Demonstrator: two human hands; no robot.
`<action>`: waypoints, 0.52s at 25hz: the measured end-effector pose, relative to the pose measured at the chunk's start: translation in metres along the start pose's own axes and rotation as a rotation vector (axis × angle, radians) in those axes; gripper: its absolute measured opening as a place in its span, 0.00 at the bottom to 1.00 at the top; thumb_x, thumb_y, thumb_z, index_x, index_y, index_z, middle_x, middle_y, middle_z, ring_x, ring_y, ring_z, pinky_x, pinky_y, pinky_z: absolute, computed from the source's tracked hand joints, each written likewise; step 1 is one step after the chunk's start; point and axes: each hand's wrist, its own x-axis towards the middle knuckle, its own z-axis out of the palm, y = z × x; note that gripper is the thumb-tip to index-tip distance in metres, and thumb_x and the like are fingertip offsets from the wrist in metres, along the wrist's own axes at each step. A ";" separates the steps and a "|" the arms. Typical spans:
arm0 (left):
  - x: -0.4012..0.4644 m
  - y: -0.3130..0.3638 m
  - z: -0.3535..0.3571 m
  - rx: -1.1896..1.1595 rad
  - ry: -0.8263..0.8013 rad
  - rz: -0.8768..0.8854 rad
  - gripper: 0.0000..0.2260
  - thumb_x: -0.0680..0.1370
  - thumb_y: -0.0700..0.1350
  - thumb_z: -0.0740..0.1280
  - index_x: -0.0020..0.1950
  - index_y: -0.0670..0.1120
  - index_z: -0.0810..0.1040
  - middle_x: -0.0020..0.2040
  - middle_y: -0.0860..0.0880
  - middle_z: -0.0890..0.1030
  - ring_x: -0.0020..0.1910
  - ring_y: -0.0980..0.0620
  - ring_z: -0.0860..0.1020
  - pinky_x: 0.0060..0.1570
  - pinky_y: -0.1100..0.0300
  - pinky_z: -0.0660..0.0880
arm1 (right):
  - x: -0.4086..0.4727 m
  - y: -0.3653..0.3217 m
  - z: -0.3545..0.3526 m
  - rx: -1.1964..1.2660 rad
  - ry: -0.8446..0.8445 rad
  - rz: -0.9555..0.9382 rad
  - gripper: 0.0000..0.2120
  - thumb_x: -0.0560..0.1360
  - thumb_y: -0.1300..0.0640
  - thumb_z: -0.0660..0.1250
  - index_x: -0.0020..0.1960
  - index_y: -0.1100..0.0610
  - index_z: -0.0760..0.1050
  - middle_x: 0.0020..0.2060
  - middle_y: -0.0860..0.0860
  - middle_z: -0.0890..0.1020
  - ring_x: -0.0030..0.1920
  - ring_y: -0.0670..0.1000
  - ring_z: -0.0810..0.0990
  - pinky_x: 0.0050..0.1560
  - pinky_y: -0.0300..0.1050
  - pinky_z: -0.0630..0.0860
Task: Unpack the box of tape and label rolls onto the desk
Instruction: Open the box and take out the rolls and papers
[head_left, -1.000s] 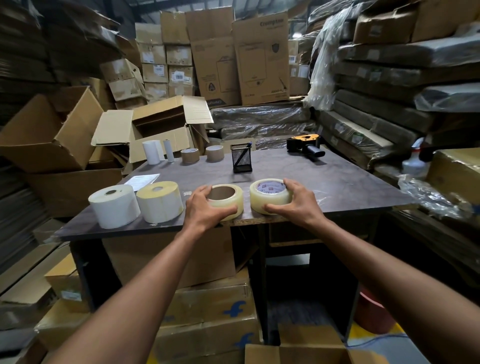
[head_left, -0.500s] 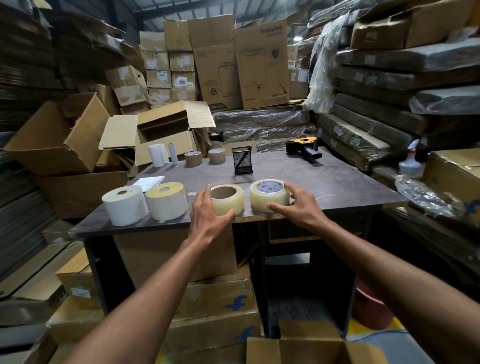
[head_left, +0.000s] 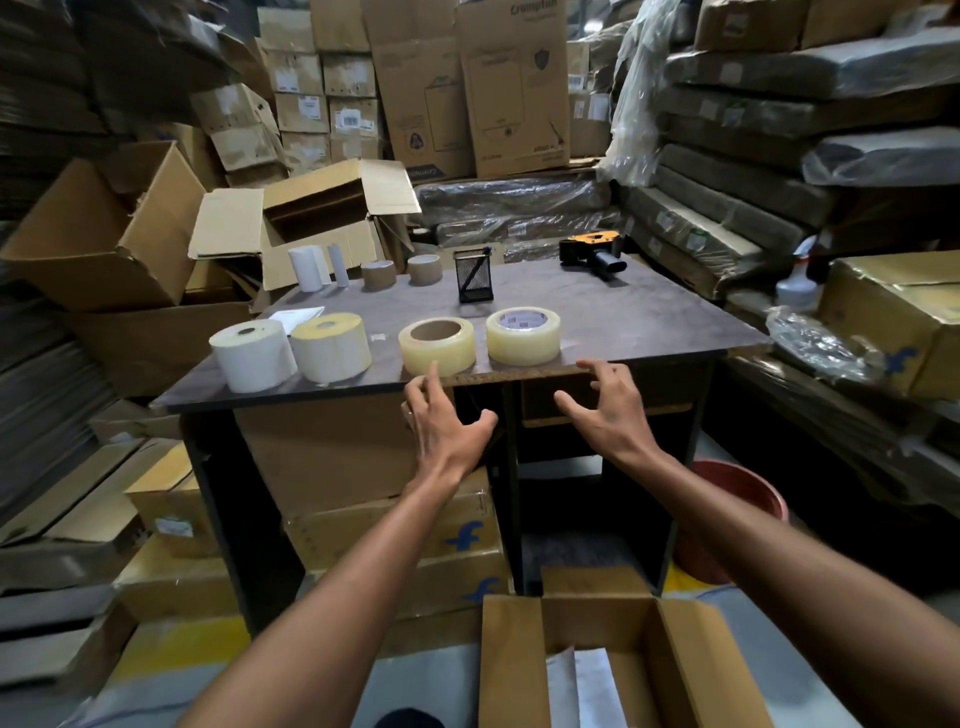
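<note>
Both our hands are empty, and we hold them in front of the desk (head_left: 597, 312) at its near edge. Our left hand (head_left: 447, 421) has its fingers spread and loose, gripping nothing; its fingertips reach up just under the open-cored tape roll (head_left: 437, 345). Our right hand (head_left: 605, 405) is likewise open, fingers curled like a claw, apart from the second tape roll (head_left: 523, 335), which stands above and to its left on the desk.

Four rolls stand in a row along the near edge, each with its core pointing upward: a white label roll (head_left: 253, 355), a cream label roll (head_left: 331, 346) touching or just beside it, then the two tape rolls. We judge these as already unpacked.

What the next move turns on is the box (head_left: 511, 665) on the floor. It lies below and toward us from both hands, open-topped, and a little to the right of our midline, so our right hand is the nearer one. Inside we see only white paper (head_left: 582, 686); whether any rolls are left there, we cannot tell, since the lower part of the box is cut off by the frame. We judge that the hands must come down and back toward us, away from the desk.
</note>
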 end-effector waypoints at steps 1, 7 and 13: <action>-0.011 0.000 0.006 -0.018 -0.011 -0.004 0.42 0.68 0.53 0.74 0.78 0.47 0.59 0.67 0.46 0.63 0.65 0.43 0.67 0.71 0.49 0.66 | -0.010 0.006 0.001 0.000 -0.007 0.012 0.27 0.73 0.46 0.72 0.68 0.53 0.72 0.62 0.54 0.73 0.60 0.52 0.77 0.61 0.50 0.77; -0.074 -0.013 0.043 -0.105 -0.245 -0.076 0.34 0.71 0.48 0.73 0.75 0.48 0.67 0.69 0.47 0.69 0.68 0.47 0.70 0.68 0.55 0.70 | -0.071 0.048 0.005 -0.031 -0.084 0.100 0.23 0.73 0.47 0.73 0.65 0.54 0.75 0.58 0.53 0.79 0.60 0.51 0.78 0.60 0.44 0.75; -0.131 -0.034 0.078 -0.125 -0.501 -0.158 0.28 0.74 0.44 0.70 0.74 0.50 0.70 0.68 0.47 0.76 0.68 0.49 0.73 0.65 0.55 0.72 | -0.122 0.089 0.011 -0.039 -0.180 0.232 0.25 0.73 0.49 0.72 0.67 0.58 0.75 0.61 0.53 0.81 0.63 0.51 0.78 0.63 0.44 0.74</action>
